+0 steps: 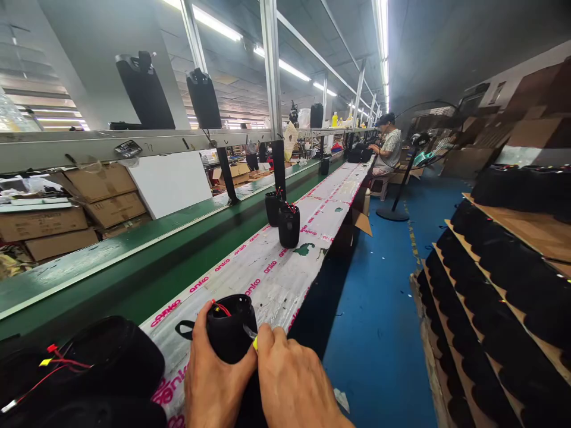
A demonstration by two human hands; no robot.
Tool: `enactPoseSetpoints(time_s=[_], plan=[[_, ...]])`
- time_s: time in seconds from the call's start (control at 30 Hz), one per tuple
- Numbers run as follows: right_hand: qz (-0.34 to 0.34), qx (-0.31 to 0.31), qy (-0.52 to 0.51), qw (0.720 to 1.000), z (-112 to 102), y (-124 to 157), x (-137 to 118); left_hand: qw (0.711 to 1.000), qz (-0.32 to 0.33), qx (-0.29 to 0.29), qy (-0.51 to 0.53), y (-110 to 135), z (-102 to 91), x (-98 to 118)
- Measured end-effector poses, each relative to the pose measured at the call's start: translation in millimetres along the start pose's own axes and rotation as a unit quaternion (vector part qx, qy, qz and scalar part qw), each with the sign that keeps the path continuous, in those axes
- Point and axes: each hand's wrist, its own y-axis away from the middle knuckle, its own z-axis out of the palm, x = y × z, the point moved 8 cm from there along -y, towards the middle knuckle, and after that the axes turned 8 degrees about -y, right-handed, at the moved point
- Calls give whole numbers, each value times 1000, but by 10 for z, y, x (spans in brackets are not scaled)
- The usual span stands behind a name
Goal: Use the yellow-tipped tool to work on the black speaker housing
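My left hand (214, 374) is wrapped round a black fabric-covered speaker housing (229, 339), its open top facing up. Red wires show inside the rim, and a black strap loop sticks out to the left. Against the housing's right side, my right hand (289, 374) is closed on a small yellow-handled tool (255, 343). The tool's thin grey tip touches or nearly touches the rim; most of its handle is hidden by the fingers. At the lower left lie more black housings (120, 356), with red wires and connectors (66, 361) on top.
Two black housings (289, 226) stand farther along the pink-lettered bench covering (263, 270). Left of it runs a green conveyor (178, 249) below a shelf (178, 138). Stacked black housings (491, 285) on cardboard sheets and a floor fan (404, 172) are right. A co-worker (387, 145) sits far ahead.
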Motion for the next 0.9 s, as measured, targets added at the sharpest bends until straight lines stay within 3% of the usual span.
enactPoseSetpoints(time_s=[0.23, 0.37, 0.47, 0.67, 0.8, 0.9], plan=[[-2, 7, -19, 1000, 11, 5, 43, 1000, 4, -10, 3, -5, -27, 90], [-41, 69, -87, 993, -31, 113, 154, 1000, 13, 1, 24, -33, -53, 97], [-31, 103, -125, 986, -36, 174, 253, 999, 25, -4, 37, -69, -39, 76], [-45, 94, -189, 976, 1, 171, 223, 999, 35, -12, 9, -99, -67, 105], [-53, 116, -201, 971, -11, 198, 342, 984, 95, -82, -124, -91, 13, 249], [-36, 117, -175, 977, 34, 241, 506, 944, 163, -169, -231, -38, 223, 341]])
